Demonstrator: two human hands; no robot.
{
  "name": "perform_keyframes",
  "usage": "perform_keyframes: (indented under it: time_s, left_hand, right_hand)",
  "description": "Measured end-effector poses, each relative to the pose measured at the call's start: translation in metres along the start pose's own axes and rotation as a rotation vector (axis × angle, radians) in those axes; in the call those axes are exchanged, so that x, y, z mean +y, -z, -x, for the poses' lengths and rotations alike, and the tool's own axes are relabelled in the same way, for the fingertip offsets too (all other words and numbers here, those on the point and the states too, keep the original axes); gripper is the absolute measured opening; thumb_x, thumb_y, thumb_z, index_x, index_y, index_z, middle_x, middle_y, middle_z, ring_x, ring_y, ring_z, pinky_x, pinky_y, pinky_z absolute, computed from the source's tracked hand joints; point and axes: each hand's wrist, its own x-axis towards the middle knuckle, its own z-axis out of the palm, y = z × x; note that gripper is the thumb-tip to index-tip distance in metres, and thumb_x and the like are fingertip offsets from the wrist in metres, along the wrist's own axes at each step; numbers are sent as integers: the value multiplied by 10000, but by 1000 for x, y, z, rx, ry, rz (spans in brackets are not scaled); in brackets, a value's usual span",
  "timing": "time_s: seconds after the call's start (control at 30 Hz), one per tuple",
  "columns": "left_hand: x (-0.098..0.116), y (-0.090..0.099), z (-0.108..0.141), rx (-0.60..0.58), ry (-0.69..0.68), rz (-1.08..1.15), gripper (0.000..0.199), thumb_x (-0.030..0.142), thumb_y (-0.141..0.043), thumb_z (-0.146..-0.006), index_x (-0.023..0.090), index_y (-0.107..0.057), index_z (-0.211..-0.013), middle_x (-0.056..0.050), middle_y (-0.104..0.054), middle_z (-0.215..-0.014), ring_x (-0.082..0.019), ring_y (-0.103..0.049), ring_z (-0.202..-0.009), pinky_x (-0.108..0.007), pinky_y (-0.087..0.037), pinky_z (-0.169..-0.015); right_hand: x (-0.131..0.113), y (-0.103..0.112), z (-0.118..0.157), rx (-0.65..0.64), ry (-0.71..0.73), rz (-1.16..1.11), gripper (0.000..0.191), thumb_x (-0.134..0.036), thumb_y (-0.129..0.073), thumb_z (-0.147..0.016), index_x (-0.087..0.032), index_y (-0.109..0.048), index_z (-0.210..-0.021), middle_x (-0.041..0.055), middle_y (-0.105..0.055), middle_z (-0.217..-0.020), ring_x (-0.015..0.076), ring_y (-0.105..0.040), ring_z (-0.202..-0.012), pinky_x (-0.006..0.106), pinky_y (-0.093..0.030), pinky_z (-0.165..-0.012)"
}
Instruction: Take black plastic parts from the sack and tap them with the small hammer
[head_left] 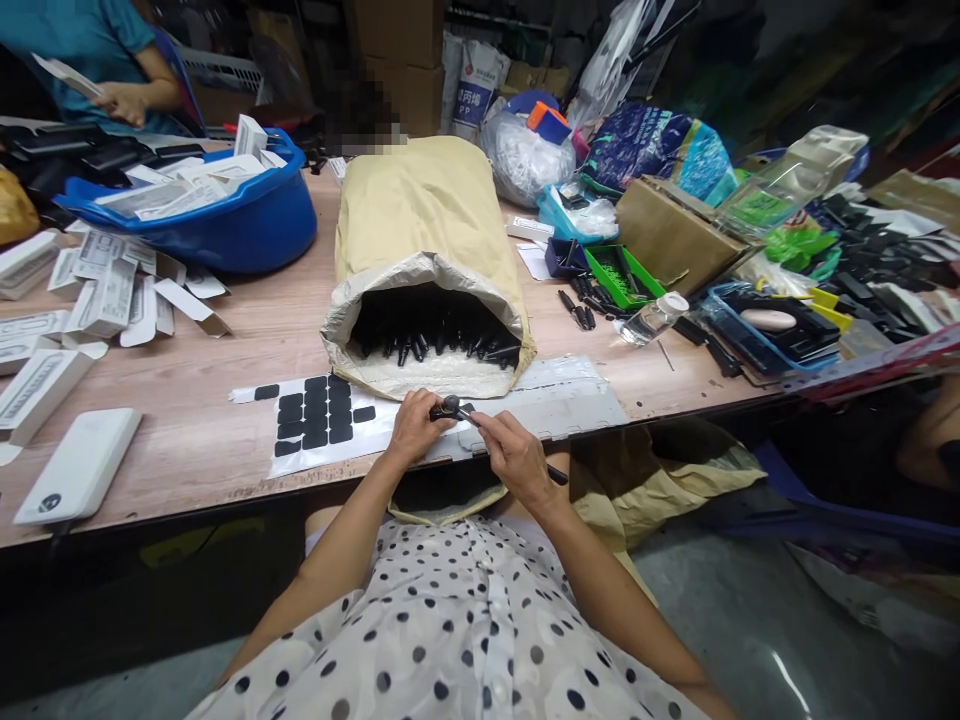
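At the table's front edge my left hand [414, 428] is closed on a small black part [448, 408]. My right hand [517, 460] is closed on a thin tool, whose black handle end [556, 475] sticks out below the palm; its tip meets the black part. Just beyond both hands, a beige sack [424, 215] lies with its mouth towards me, and several black pieces [420, 345] show inside. Left of my left hand is a white sheet [300, 462] with black rounded stickers [315, 410]. A grey board [570, 395] lies under and right of the hands.
A blue basin [247, 235] of white boxes and loose boxes [97, 295] stand left, near a white power bank [82, 465]. Right are a green tray [619, 275], a clear bottle [654, 318] and a blue bin [780, 335]. A person in teal [97, 50] sits back left.
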Motion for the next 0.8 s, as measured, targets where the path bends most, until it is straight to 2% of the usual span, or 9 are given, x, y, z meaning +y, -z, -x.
perform_keyframes:
  time_s: [0.1, 0.27, 0.5, 0.63, 0.8]
  left_hand:
    - [2, 1, 1, -1, 8, 10, 154, 216, -762, -750, 220, -611, -772, -4, -603, -851, -219, -534, -892, -353, -439, -824]
    - [3, 0, 3, 30, 1, 11, 147, 185, -752, -742, 224, -615, -783, -4, -625, -871, -225, -542, -919, -362, -439, -852]
    - [4, 0, 5, 45, -2, -5, 123, 202, -724, -751, 227, -611, -793, -15, -628, -869, -236, -545, -923, -368, -444, -842]
    - [4, 0, 5, 42, -16, -18, 116, 209, -713, -760, 236, -615, -816, -18, -635, -888, -239, -542, -922, -369, -451, -839]
    - [2, -1, 5, 33, -45, -49, 117, 208, -717, -766, 228, -645, -856, -24, -642, -909, -238, -546, -921, -375, -453, -862]
  right_hand:
    - [-1, 1, 0, -8, 15, 61, 353, -251, -424, -1014, -278, -720, -1204, 16, -640, -794, 126, -609, -682, 207, -448, -593]
    - [2, 5, 0, 80, -34, 36, 358, -252, -417, -1018, -276, -712, -1221, 33, -670, -867, 135, -647, -790, 206, -476, -673]
    - [10, 3, 8, 54, -70, 52, 361, -236, -428, -1001, -297, -713, -1214, 26, -677, -880, 146, -651, -795, 225, -483, -675]
    - [29, 2, -4, 129, -104, 84, 361, -274, -421, -1007, -292, -702, -1233, 50, -669, -920, 182, -634, -873, 262, -488, -738]
    - [65, -3, -24, 95, -43, 258, 274, -245, -510, -958, -274, -755, -1077, 58, -640, -827, 203, -551, -808, 303, -407, -721]
